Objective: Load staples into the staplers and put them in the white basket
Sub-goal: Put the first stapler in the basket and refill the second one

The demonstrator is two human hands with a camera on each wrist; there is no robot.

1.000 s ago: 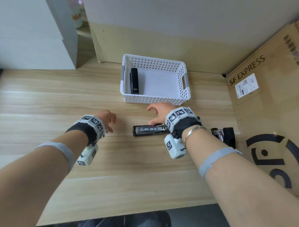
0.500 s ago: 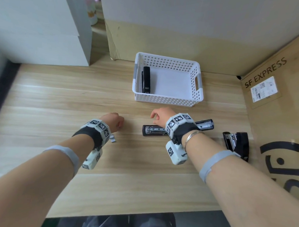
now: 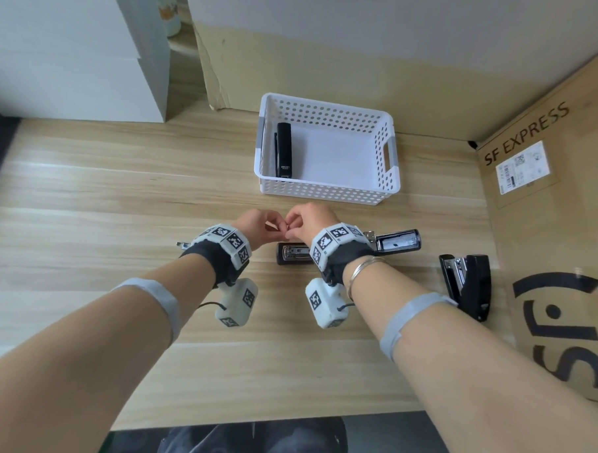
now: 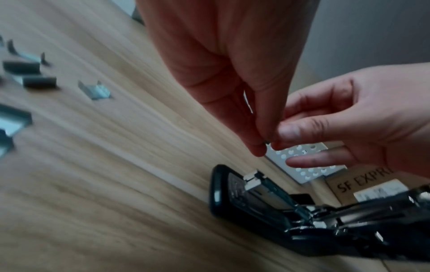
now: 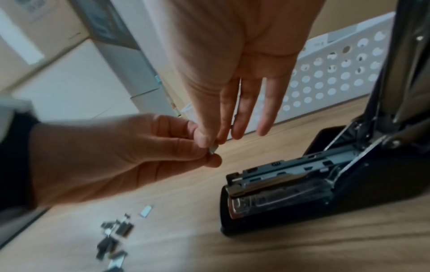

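Metal staple strip (image 5: 213, 148) between both hands shows only in wrist views.

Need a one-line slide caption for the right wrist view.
Both hands pinch a staple strip above the opened stapler, loose staples on the wooden table.

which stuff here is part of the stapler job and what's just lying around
Part of the job:
- opened stapler
- staple strip pinched by both hands
- loose staples
- second open stapler
- white basket, loaded stapler inside

Just lying about:
- SF Express box
- white boxes

Three staplers (image 3: 284, 149), one white basket (image 3: 392, 165)
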